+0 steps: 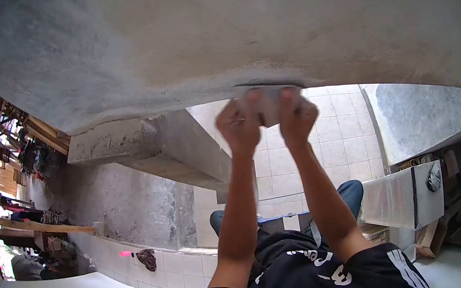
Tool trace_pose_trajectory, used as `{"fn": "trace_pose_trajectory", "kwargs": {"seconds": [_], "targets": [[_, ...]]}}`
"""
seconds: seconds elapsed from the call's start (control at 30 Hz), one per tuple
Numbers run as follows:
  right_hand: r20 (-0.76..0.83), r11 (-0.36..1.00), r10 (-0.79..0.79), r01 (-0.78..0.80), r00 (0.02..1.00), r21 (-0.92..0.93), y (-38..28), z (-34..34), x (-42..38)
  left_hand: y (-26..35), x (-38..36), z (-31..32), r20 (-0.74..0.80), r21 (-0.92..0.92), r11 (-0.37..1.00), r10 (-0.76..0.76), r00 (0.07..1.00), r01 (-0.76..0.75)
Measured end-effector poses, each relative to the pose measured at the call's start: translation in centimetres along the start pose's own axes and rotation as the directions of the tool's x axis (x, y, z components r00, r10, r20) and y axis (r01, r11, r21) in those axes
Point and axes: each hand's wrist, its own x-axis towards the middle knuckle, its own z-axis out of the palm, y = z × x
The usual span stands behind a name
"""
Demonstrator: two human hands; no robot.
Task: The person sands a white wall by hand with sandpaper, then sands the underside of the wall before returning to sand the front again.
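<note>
My left hand (237, 123) and my right hand (299, 114) are raised side by side at the lower edge of a grey plastered surface (213, 32). Between them they grip a flat greyish piece (268, 105), blurred by motion, with fingers closed round its two sides. The piece's top edge lies against the plaster's edge, where a dark line shows. What exactly the piece is cannot be made out.
A concrete ledge (112, 140) juts out at the left. White floor tiles (330, 128) lie below the hands. On the right stand a translucent box (390, 197) and a grey slab (424, 113). Wooden beams (38, 224) and clutter fill the far left.
</note>
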Motion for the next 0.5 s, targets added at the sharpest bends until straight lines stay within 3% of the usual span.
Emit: {"fn": "trace_pose_trajectory", "kwargs": {"seconds": [0.03, 0.1, 0.13, 0.2, 0.23, 0.3, 0.4, 0.47, 0.5], "targets": [[0.037, 0.99, -0.144, 0.144, 0.989, 0.005, -1.2, 0.8, 0.2, 0.1, 0.3, -0.6, -0.014, -0.041, 0.999, -0.015, 1.0, 0.014], [0.182, 0.986, -0.126, 0.143, 0.975, -0.082, -2.5, 0.6, 0.6, 0.9, 0.4, -0.5, -0.093, -0.065, 0.994, -0.092, 0.991, 0.086], [0.159, 0.985, -0.145, 0.158, 0.977, -0.076, -2.7, -0.1, 1.0, 1.1, 0.4, 0.8, -0.16, -0.081, 0.996, -0.047, 0.986, 0.034], [0.137, 0.979, -0.187, 0.195, 0.973, -0.052, -2.6, -1.2, 1.8, 0.4, -0.8, 1.8, -0.035, -0.133, 0.986, -0.109, 0.993, 0.104], [0.089, 0.995, -0.049, 0.056, 0.995, -0.081, -1.7, -2.2, 1.9, 0.1, -1.4, 2.1, 0.02, -0.152, 0.979, -0.136, 0.99, 0.138], [-0.057, 0.996, 0.063, -0.059, 0.996, 0.059, -1.5, -3.6, 1.9, 0.5, -1.9, 4.0, 0.061, -0.012, 0.999, -0.041, 0.997, 0.042], [-0.036, 0.997, 0.017, -0.019, 0.999, -0.08, -0.5, -3.5, 1.9, 0.3, -2.0, 3.5, 0.015, -0.037, 0.994, -0.1, 0.995, 0.1], [0.065, 0.998, -0.056, 0.058, 0.996, -0.025, -1.1, -1.5, 1.4, 1.9, -1.3, 2.4, -0.07, -0.145, 0.976, -0.175, 0.982, 0.163], [0.127, 0.994, -0.099, 0.105, 0.987, -0.042, -0.8, -0.7, 1.1, -0.3, -1.1, 1.0, -0.102, -0.135, 0.978, -0.176, 0.979, 0.162]]}}
